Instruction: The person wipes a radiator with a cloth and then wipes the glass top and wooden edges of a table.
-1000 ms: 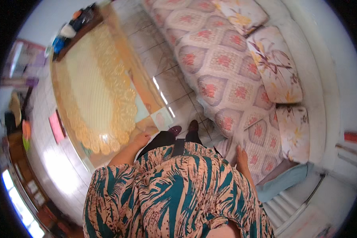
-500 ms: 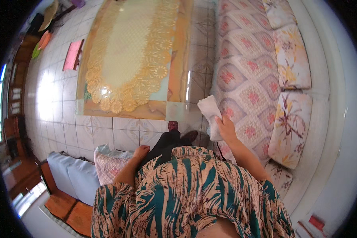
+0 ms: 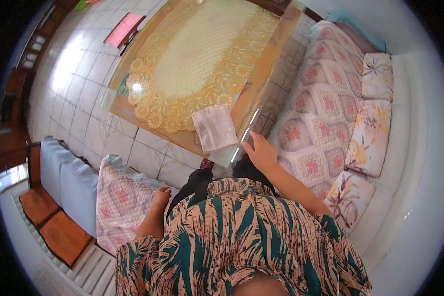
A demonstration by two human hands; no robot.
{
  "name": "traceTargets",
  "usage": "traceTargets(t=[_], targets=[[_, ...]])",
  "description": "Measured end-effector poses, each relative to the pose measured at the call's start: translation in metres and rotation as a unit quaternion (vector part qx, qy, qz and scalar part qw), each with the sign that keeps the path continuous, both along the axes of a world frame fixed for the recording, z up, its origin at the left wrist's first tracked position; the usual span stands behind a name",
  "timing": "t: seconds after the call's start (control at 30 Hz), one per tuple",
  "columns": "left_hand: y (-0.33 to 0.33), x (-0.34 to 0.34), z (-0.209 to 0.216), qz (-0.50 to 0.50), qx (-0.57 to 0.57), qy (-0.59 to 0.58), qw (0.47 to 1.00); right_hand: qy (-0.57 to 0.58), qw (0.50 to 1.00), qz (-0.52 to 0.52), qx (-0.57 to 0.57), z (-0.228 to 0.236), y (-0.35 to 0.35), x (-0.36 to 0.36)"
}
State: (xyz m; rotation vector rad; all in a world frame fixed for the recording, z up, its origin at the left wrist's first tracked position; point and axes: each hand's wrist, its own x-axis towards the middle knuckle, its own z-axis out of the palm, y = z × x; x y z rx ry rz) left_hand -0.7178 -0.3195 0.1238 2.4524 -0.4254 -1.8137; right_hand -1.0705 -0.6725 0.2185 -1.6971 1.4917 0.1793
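One folded cloth has moved onto one table, ten o'clock from outstretched right hand, fingers parted; left hand, can't tell.

I report tbl to my front, w/ yellow lace tablecloth under glossy clear cover; folded pale cloth lies on top, nr corner closest to me.

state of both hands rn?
Left hand: can't tell open or closed; nothing visible in it.
Right hand: open, empty, near the folded cloth.
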Motion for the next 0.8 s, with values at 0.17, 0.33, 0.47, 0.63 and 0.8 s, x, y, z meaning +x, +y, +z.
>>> traceTargets(t=[0.17, 0.33, 0.47, 0.63, 0.8], targets=[[-0.075, -0.001, 0.012, 0.128, 0.073, -0.010, 0.989, 0.006, 0.975, 0.058, 0.213, -0.050, -0.002, -0.041], [-0.168, -0.049, -0.013, 0.160, 0.062, 0.021, 0.985, 0.020, 0.911, 0.143, 0.387, -0.095, -0.056, -0.069], [-0.221, -0.051, 0.011, 0.150, 0.011, 0.110, 0.982, 0.127, 0.921, 0.232, 0.285, -0.091, -0.089, -0.040], [-0.191, -0.063, 0.024, 0.011, 0.033, 0.080, 0.996, 0.112, 0.884, 0.357, 0.280, -0.107, -0.121, 0.012], [-0.174, -0.073, 0.049, -0.015, 0.092, -0.003, 0.996, -0.036, 0.921, 0.342, 0.181, -0.073, -0.148, 0.127]])
